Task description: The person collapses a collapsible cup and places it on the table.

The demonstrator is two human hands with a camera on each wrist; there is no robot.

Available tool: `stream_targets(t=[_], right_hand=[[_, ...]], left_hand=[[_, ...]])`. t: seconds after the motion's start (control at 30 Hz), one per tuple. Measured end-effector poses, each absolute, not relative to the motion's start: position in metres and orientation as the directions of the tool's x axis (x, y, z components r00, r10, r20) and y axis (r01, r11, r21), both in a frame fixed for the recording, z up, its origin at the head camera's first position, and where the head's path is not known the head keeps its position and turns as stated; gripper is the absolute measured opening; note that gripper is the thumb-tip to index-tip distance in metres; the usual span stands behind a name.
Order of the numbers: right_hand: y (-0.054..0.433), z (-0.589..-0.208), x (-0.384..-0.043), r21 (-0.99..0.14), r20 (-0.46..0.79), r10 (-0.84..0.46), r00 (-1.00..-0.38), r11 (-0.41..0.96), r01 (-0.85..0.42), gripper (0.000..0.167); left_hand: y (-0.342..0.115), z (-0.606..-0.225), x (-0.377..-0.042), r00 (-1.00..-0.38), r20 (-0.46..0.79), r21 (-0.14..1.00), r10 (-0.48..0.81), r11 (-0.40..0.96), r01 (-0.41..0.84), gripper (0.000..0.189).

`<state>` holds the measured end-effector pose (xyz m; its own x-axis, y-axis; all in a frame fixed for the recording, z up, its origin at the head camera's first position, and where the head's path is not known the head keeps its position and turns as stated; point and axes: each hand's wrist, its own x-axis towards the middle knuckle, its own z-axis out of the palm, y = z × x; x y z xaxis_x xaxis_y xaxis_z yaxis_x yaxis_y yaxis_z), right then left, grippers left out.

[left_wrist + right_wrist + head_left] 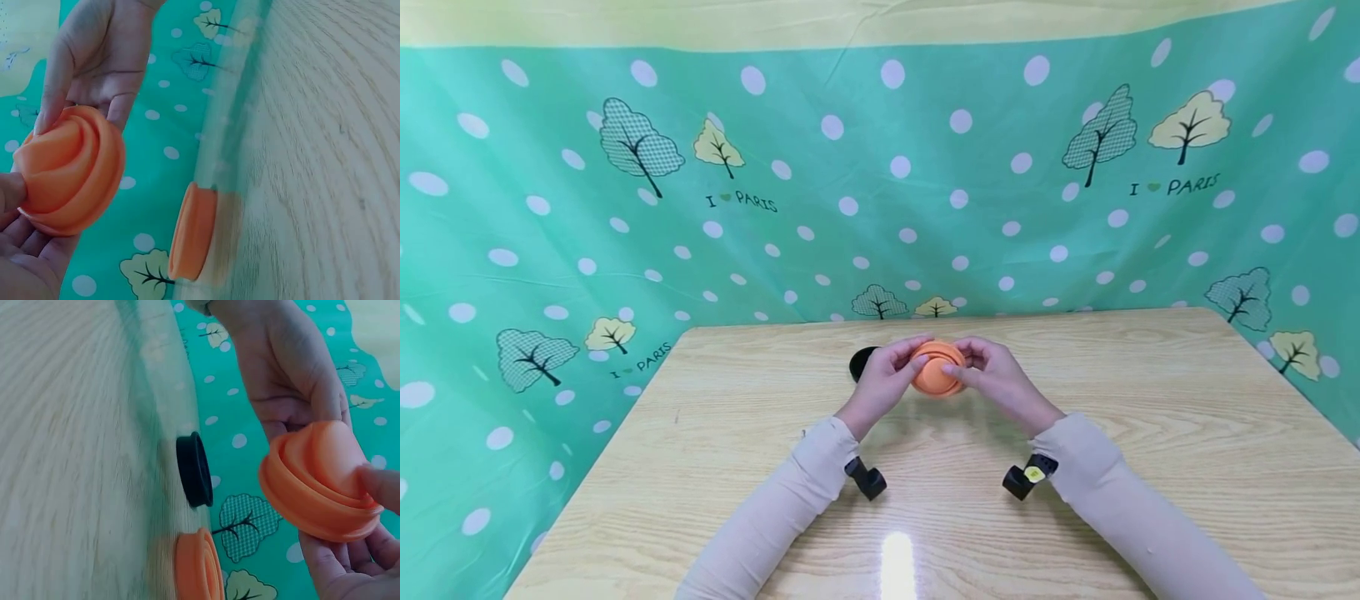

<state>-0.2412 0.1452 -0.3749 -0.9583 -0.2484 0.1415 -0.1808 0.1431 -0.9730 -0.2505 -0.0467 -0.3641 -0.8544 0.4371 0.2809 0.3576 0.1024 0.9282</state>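
Both hands hold an orange collapsible cup (937,377), round and with ringed folds, above the far part of the table. My left hand (883,381) grips its left rim, thumb on the near face and fingers behind. On the opposite rim, my right hand (1002,382) pinches it the same way. The folds look uneven and skewed in the left wrist view, where the cup (72,169) is tilted. A second orange ringed piece (192,232) rests on the table beyond; the head view hides it. A black round lid-like piece (194,470) lies beside that one.
The wood-grain table (737,467) ends just beyond the hands at a green dotted curtain (925,200). Partly behind the left hand, the black piece (862,363) shows at the back. Small black cameras (870,482) are strapped to both wrists.
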Motion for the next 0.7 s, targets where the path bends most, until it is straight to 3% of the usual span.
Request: stream_targets(t=[0.37,0.7], right_hand=[[0.148,-0.374,-0.242,-0.92,0.123,-0.315,-0.941,0.32,-0.227,0.032],[0.148,-0.375,-0.241,-0.932,0.165,-0.264,-0.95,0.274,-0.238,0.026]], left_hand=[[-0.046,-0.361,-0.246,-0.832,0.194,0.945,0.519,0.128,0.3,0.039],[-0.046,-0.383,-0.264,-0.86,0.208,0.952,0.467,0.104,0.287,0.04]])
